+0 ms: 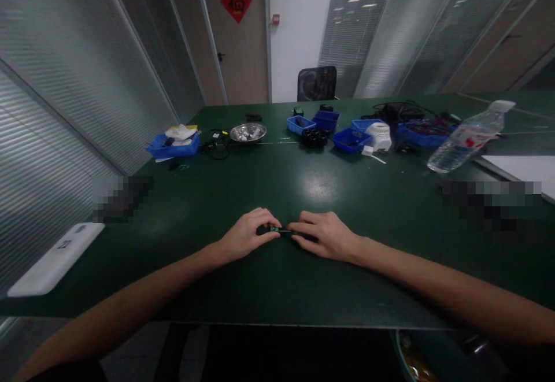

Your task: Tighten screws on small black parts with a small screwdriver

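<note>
1 dark green tabletop [243, 301] stretches out ahead, with its near edge running across below the hands. At its left side lies a white case [56, 260]; over to the right is a clear bottle [463, 142]. Farther back are a blue bin [173, 151] on the left and a metal dish [233, 134] to the right of it. All 4 are well apart from the hands.

2 bare hands face each other, fingertips almost meeting. The left hand [251, 234] pinches the green end of a small part between thumb and forefinger. The right hand [325, 234] has its fingers bent around the dark end and seems to grasp it, though the exact contact is hidden.

The part [285, 233] is the smallest thing here. It lies directly between the 2 sets of fingertips, its long axis running left to right, roughly parallel to the near edge. Neither hand is nearer: each has its own end, and a short dark stretch shows in the gap. That shared line from hand to hand looks like the relation that matters most. Whether the part is 1 piece or 2 joined, or touches the tabletop, I cannot tell.
</note>
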### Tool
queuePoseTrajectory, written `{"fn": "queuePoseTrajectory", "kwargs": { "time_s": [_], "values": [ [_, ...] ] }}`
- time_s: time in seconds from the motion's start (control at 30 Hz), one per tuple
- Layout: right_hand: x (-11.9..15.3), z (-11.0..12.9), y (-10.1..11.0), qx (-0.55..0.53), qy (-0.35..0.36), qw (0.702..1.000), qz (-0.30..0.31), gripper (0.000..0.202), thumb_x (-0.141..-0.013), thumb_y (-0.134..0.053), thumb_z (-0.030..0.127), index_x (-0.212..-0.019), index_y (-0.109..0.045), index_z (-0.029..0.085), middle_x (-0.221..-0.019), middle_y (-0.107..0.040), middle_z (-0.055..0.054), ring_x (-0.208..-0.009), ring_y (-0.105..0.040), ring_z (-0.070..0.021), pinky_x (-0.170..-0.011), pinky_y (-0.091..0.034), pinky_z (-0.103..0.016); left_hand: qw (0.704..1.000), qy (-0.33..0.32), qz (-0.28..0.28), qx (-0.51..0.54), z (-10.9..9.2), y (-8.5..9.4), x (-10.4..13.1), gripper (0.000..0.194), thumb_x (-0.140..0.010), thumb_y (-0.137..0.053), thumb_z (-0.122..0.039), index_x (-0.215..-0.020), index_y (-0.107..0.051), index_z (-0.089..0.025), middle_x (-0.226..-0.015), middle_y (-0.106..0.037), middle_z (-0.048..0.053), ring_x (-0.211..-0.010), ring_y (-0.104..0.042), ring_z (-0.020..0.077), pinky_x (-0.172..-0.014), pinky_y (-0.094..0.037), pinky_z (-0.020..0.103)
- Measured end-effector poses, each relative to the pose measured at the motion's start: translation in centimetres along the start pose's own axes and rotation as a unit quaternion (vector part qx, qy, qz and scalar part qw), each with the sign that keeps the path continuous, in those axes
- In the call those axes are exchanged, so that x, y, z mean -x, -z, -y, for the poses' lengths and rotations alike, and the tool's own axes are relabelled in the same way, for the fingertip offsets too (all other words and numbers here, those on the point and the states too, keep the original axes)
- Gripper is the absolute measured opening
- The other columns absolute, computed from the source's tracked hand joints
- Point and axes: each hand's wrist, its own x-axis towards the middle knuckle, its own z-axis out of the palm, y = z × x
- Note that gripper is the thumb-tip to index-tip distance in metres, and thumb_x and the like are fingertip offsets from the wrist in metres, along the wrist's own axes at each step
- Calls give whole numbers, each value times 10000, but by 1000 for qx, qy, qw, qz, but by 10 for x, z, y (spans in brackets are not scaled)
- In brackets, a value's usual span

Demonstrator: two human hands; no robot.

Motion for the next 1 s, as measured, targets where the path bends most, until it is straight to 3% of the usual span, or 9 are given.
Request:
{"fn": "queuePoseTrajectory", "kwargs": {
  "time_s": [0.43,0.67,0.73,0.83,0.93,1.0],
  "values": [
    [-2,1,5,-51,-30,998,-24,335,-1099,-507,395,-1296,-702,207,-1009,-663,-62,-755,-609,-142,-635,-447,-268,1000,-11,7,-22,-8,3,0,180,-986,-680,-291,-1151,-724,-233,-1125,-685,75,-1078,-611,238,-947,-508,397],
    [1,-3,3,-68,-53,994,-65,321,-1077,-547,381,-1277,-711,191,-964,-667,-54,-734,-603,-137,-637,-437,-263,989,-50,131,41,-1,29,5,263,-1035,-598,-251,-1266,-722,-265,-1225,-676,89,-1167,-633,215,-1039,-493,374],
    [2,-4,2,-70,-53,994,-70,323,-1077,-547,389,-1275,-712,194,-968,-671,-54,-727,-600,-134,-635,-437,-260,989,-42,139,36,13,44,6,268,-1050,-575,-272,-1272,-724,-269,-1231,-679,83,-1161,-641,205,-1033,-492,361],
    [2,-4,2,-80,-53,993,-69,327,-1079,-546,394,-1277,-711,193,-994,-682,-57,-726,-605,-128,-635,-446,-255,996,11,92,-17,48,77,10,292,-1056,-542,-323,-1277,-723,-262,-1242,-677,82,-1142,-646,210,-1010,-500,364],
    [2,-3,5,-84,-54,993,-66,330,-1079,-544,394,-1273,-714,189,-1000,-688,-61,-726,-609,-128,-641,-461,-258,988,117,15,-96,97,120,24,320,-1005,-587,-401,-1243,-736,-246,-1221,-697,85,-1096,-658,238,-961,-517,367],
    [2,-2,6,-86,-55,993,-65,332,-1079,-544,396,-1272,-715,188,-999,-688,-60,-726,-611,-129,-641,-465,-259,965,203,-44,-159,129,150,39,343,-959,-628,-384,-1239,-734,-219,-1220,-707,94,-1053,-660,251,-924,-516,359]
  ]
}}
